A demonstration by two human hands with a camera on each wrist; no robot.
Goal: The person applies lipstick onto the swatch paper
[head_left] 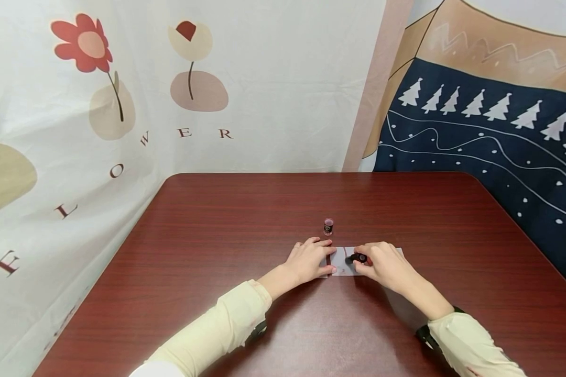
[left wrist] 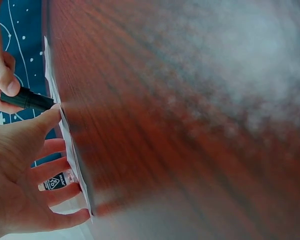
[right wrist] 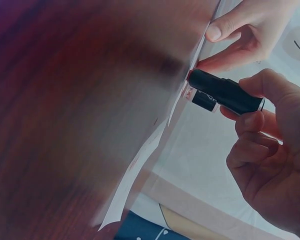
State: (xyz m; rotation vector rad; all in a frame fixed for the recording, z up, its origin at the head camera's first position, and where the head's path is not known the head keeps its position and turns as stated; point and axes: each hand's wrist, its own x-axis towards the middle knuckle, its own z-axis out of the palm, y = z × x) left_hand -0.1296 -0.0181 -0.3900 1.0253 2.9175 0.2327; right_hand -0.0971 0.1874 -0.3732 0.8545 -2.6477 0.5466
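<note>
My right hand point(head_left: 388, 266) pinches a short black tube, apparently a lipstick point(right wrist: 225, 91), between thumb and fingers. Its end points down at a white paper point(head_left: 338, 257) bearing a reddish line and a fainter reddish mark. With fingers spread, my left hand point(head_left: 306, 261) presses the paper's left part against the table. A narrow dark gap runs through the white paper beside the left fingertips. Just beyond that hand stands a small pinkish see-through piece with a black label point(head_left: 328, 226). The right hand hides part of the paper.
The dark red wooden table point(head_left: 245, 209) reaches back to a white curtain point(head_left: 283, 104) printed with flowers and letters. On the right hangs a navy cloth point(head_left: 453, 136) with white trees. Black bands sit at both wrists, by the pale sleeves point(head_left: 217, 319).
</note>
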